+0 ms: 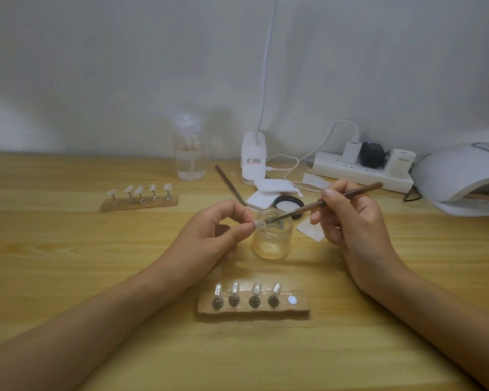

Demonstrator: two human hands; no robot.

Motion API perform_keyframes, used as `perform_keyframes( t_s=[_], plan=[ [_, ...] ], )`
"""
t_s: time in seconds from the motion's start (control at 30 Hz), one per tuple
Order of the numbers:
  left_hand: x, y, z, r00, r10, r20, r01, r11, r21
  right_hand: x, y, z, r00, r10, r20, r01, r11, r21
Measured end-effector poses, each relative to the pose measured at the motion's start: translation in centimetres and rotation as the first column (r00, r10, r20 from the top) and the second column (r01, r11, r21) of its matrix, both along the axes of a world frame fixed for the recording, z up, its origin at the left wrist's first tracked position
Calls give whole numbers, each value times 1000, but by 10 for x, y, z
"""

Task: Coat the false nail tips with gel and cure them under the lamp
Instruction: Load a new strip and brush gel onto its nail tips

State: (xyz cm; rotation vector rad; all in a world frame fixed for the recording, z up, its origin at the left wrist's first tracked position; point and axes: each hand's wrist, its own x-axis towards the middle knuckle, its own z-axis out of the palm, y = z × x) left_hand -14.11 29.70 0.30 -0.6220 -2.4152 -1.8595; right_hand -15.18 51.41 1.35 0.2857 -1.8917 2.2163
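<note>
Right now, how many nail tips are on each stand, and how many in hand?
Far stand: 5 tips
Near stand: 4 tips
Left hand: 1 tip
Total: 10 tips

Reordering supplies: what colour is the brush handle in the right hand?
The brush handle is reddish-brown; head view shows it.

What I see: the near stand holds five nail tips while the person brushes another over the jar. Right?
No. The head view shows four nail tips on the near stand, its right-end spot bare; another is brushed over the jar.
</note>
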Motion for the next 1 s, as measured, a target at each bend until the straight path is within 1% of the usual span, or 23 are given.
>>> perform_keyframes(
  t_s=[0.07, 0.17, 0.2, 0.27, 0.33, 0.4, 0.47, 0.5, 0.63, 0.7, 0.77, 0.9, 0.93, 1.0],
  plan=[
    [0, 0, 0, 1000, 4, -6, -4, 1000, -2, 0, 1, 0, 1000, -5, -2, 5, 1000, -26],
    [1, 0, 0, 1000, 10, 4, -10, 1000, 3, 2, -3, 1, 997, 70, -43, -71, 997, -26],
    [1, 0, 0, 1000, 11, 7, -11, 1000, 5, 2, -3, 1, 997, 70, -41, -70, 997, -14],
    [1, 0, 0, 1000, 10, 8, -10, 1000, 3, 0, -2, 1, 1000, 19, -17, -19, 1000, -5],
    [1, 0, 0, 1000, 12, 5, -12, 1000, -1, -1, 1, 0, 1000, -14, 1, 14, 1000, -27],
    [1, 0, 0, 1000, 15, 3, -15, 1000, -2, 0, 0, 1, 1000, 22, -18, -23, 998, -50],
    [1, 0, 0, 1000, 13, 3, -13, 1000, -2, 2, -3, 1, 996, 76, -38, -77, 996, -34],
    [1, 0, 0, 1000, 12, 4, -12, 1000, -3, 3, -4, 0, 997, 71, -35, -72, 997, -21],
    [1, 0, 0, 1000, 15, -1, -15, 1000, 0, -1, 1, -1, 999, -41, -14, 41, 999, -28],
    [0, 0, -1, 1000, 14, -1, -14, 1000, 0, 0, 0, 0, 998, 2, -58, -4, 999, -40],
    [0, 0, -1, 1000, 10, 9, -10, 1000, 5, 2, -2, 0, 995, 62, -77, -64, 998, -14],
    [-1, 0, 0, 1000, 10, 1, -10, 1000, 0, 0, 2, 0, 999, -22, -26, 22, 1000, -14],
    [-1, 0, 0, 1000, 11, -3, -11, 1000, -3, 0, 2, 0, 999, -22, -27, 21, 999, -31],
    [-1, 0, -1, 1000, 11, -2, -11, 1000, -4, 1, 1, 1, 998, 29, -61, -32, 999, -42]
  ],
)
